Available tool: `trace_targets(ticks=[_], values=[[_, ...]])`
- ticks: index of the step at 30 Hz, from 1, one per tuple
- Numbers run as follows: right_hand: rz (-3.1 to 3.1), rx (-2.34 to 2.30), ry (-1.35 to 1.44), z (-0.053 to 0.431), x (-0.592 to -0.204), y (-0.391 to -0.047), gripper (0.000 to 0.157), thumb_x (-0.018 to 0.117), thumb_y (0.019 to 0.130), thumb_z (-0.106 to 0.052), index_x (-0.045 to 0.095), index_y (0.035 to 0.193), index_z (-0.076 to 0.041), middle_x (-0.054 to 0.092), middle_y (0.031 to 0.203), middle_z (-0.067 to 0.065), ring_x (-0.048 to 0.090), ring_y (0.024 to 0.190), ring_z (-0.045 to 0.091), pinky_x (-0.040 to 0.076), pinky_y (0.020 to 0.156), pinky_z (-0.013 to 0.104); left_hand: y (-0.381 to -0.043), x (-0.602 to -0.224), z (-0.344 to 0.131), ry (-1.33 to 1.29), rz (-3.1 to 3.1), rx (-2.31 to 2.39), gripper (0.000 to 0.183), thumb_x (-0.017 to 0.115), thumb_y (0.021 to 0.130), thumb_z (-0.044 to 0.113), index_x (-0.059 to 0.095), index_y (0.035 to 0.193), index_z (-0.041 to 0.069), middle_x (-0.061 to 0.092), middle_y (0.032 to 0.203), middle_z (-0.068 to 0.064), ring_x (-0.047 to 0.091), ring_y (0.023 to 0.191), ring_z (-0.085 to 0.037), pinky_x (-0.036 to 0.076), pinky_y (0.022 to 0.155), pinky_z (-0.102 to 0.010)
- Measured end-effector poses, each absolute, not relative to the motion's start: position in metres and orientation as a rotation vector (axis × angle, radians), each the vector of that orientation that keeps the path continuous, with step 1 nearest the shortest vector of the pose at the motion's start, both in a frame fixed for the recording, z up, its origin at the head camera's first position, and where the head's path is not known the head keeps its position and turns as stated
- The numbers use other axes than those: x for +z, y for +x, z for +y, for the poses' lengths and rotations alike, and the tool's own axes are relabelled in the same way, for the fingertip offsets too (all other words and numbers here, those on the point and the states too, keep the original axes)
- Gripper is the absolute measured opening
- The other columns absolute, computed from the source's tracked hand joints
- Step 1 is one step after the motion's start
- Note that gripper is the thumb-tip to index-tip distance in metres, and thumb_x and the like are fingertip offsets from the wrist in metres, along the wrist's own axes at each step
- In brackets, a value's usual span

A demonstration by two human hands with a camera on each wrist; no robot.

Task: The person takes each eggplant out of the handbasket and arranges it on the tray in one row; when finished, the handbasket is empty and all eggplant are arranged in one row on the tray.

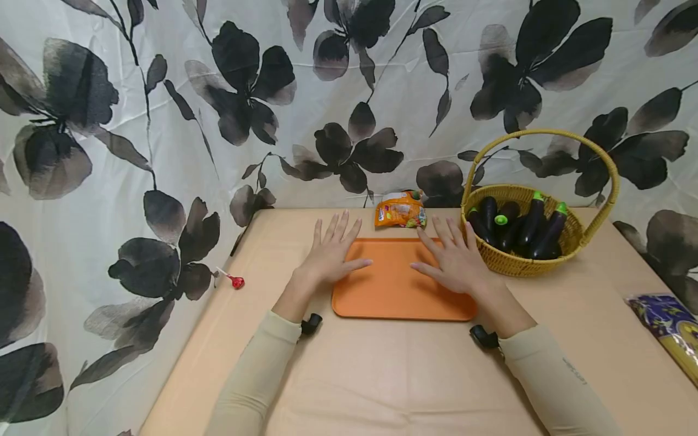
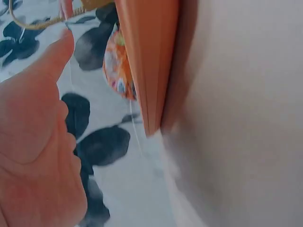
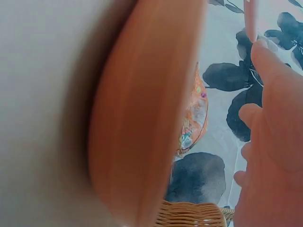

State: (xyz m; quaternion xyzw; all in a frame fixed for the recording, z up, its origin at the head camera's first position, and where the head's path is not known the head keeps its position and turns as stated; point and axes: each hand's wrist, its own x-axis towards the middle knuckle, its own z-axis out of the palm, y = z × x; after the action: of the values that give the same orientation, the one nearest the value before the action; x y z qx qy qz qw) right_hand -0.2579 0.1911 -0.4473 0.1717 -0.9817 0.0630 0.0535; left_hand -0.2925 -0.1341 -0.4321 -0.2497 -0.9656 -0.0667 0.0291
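Note:
An orange tray (image 1: 403,297) lies on the table between my two hands. My left hand (image 1: 329,254) spreads its straight fingers over the tray's left edge, palm down and holding nothing. Over the right part of the tray is my right hand (image 1: 455,260), its fingers also spread and straight. Both wrist views show a gap between palm and tray, with the orange tray wall (image 2: 151,61) beside the left hand and the same tray (image 3: 142,113) beside the right. Close to the right hand stands a yellow wicker basket (image 1: 504,263) of several eggplants (image 1: 534,224).
Behind the tray is an orange snack bag (image 1: 400,210). A red lollipop (image 1: 237,282) lies near the table's left edge. At the far right edge sits a purple and yellow packet (image 1: 668,327). A floral curtain (image 1: 349,91) hangs behind the table (image 1: 371,375) and along its left side.

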Motion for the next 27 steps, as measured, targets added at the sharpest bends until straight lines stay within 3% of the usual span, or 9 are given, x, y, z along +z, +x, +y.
trace_targets(ticks=[5, 9, 12, 17, 22, 27], values=[[-2.881, 0.361, 0.601, 0.194, -0.44, -0.259, 0.084, 0.047, 0.101, -0.069, 0.024, 0.167, -0.023, 0.01, 0.175, 0.016, 0.016, 0.159, 0.045, 0.011, 0.127, 0.068, -0.3, -0.432, -0.162, -0.783, -2.988, -0.431, 0.109, 0.06, 0.092, 0.074, 0.003, 0.169, 0.023, -0.012, 0.175, -0.009, -0.009, 0.163, -0.032, -0.009, 0.129, -0.061], [-2.82, 0.591, 0.571, 0.202, -0.427, -0.258, 0.079, 0.058, 0.102, -0.057, 0.028, 0.167, -0.023, 0.023, 0.173, 0.016, 0.029, 0.154, 0.046, 0.024, 0.121, 0.072, -0.306, -0.436, -0.187, -0.841, -3.023, -0.794, 0.114, 0.075, 0.088, 0.064, 0.01, 0.169, 0.02, -0.001, 0.176, -0.005, -0.002, 0.164, -0.027, 0.0, 0.131, -0.057], [-2.801, 0.722, 0.49, 0.208, -0.417, -0.256, 0.076, 0.06, 0.102, -0.055, 0.03, 0.166, -0.027, 0.025, 0.172, 0.013, 0.029, 0.154, 0.045, 0.026, 0.118, 0.075, -0.307, -0.442, -0.202, -0.901, -3.109, -0.985, 0.116, 0.083, 0.082, 0.058, 0.015, 0.169, 0.021, 0.003, 0.177, -0.007, -0.001, 0.164, -0.031, 0.004, 0.131, -0.059], [-2.752, 0.85, 0.399, 0.222, -0.403, -0.254, 0.074, 0.059, 0.102, -0.055, 0.033, 0.165, -0.026, 0.027, 0.171, 0.013, 0.029, 0.154, 0.043, 0.027, 0.117, 0.075, -0.305, -0.453, -0.212, -0.942, -3.312, -0.9, 0.122, 0.088, 0.075, 0.06, 0.019, 0.169, 0.025, 0.003, 0.176, -0.016, -0.004, 0.162, -0.04, 0.001, 0.129, -0.065], [-2.693, 0.909, 0.341, 0.243, -0.391, -0.255, 0.074, 0.06, 0.103, -0.051, 0.035, 0.164, -0.018, 0.033, 0.166, 0.02, 0.03, 0.152, 0.046, 0.028, 0.117, 0.075, -0.306, -0.456, -0.213, -0.919, -3.332, -0.865, 0.125, 0.089, 0.073, 0.061, 0.017, 0.169, 0.026, 0.004, 0.176, -0.014, -0.004, 0.163, -0.037, -0.001, 0.13, -0.062], [-2.662, 0.998, 0.241, 0.272, -0.385, -0.252, 0.072, 0.057, 0.105, -0.049, 0.033, 0.165, -0.016, 0.034, 0.164, 0.024, 0.043, 0.138, 0.048, 0.035, 0.11, 0.073, -0.307, -0.455, -0.208, -0.942, -3.327, -0.872, 0.12, 0.089, 0.073, 0.061, 0.021, 0.168, 0.033, 0.004, 0.176, -0.014, -0.005, 0.162, -0.038, 0.0, 0.128, -0.065]])
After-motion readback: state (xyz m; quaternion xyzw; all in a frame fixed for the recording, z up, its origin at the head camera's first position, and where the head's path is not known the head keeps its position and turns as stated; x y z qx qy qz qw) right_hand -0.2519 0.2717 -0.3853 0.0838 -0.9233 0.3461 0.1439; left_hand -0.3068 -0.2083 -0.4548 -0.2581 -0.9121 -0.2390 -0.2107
